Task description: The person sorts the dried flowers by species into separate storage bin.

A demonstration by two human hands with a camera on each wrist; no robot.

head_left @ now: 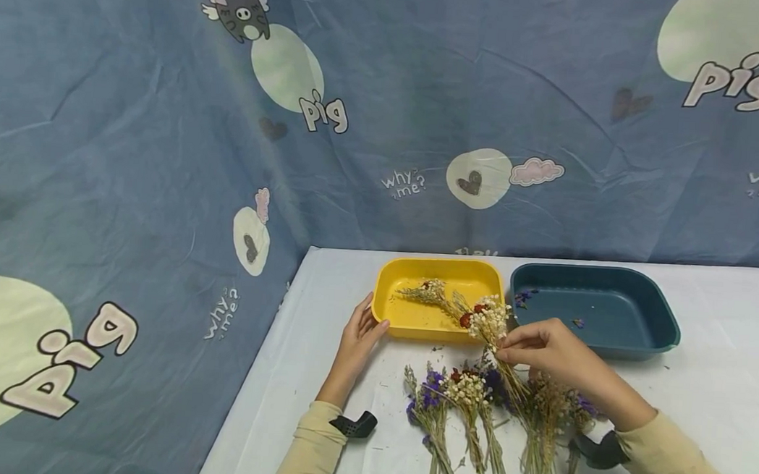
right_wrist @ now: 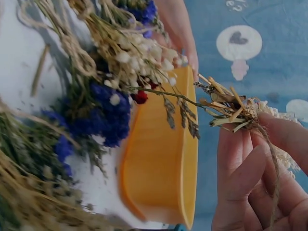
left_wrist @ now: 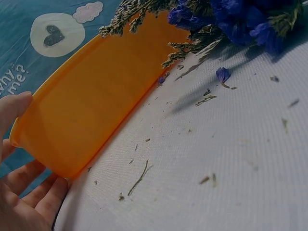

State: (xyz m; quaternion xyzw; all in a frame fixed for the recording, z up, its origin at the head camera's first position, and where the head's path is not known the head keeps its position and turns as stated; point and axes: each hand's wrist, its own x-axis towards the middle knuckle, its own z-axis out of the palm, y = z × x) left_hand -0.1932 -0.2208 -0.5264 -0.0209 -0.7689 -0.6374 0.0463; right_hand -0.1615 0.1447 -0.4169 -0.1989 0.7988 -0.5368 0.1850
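My left hand (head_left: pixel 358 337) grips the left front corner of a yellow tray (head_left: pixel 422 334), thumb at the rim and fingers against its side. A dried flower bunch (head_left: pixel 430 291) lies inside the tray. Over the tray's right front corner, my right hand (head_left: pixel 551 356) pinches a bunch of small white and red dried flowers (head_left: pixel 488 322). In the right wrist view, its cut stem ends (right_wrist: pixel 233 108) stick out past the fingertips, and a strand of twine (right_wrist: pixel 274 168) hangs over the fingers.
Several tied dried bunches with purple flowers (head_left: pixel 431 396), white flowers (head_left: pixel 468 387) and straw-coloured stems (head_left: pixel 539 450) lie in front of the trays. A dark teal tray (head_left: pixel 600 308) holding a few purple petals stands right of the yellow one. Plant bits (left_wrist: pixel 139 178) litter the white cloth.
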